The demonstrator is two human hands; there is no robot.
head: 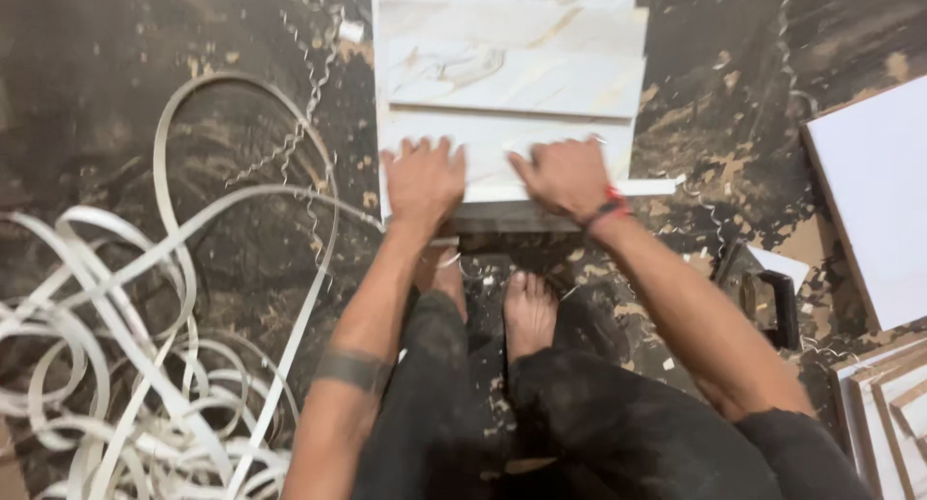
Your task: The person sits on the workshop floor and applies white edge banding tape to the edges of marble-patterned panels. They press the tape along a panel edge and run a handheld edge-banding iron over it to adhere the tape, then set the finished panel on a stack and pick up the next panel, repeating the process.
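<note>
Both hands press flat on the near edge of a stack of marbled panels [507,85] lying on the dark, littered floor [116,85]. Left hand [422,180] is spread palm down with fingers splayed, grasping nothing; right hand [565,177] lies likewise flat, though a pale edge strip [645,186] runs out to the right from under it, and I cannot tell whether its fingers pinch that strip or only bear on it. The panels sit straight ahead of the person, just beyond the bare feet [526,312], with the top boards stepped back toward the far side. A tangle of loose white banding [126,365] lies to the left, a dark tool with a handle [768,302] near on the right, and more white boards [874,196] further right.

By the look of it, the step in hand is pressing the strip down along the near edge. A next move would call for steady, even pressure along the edge, keeping the strip aligned.
</note>
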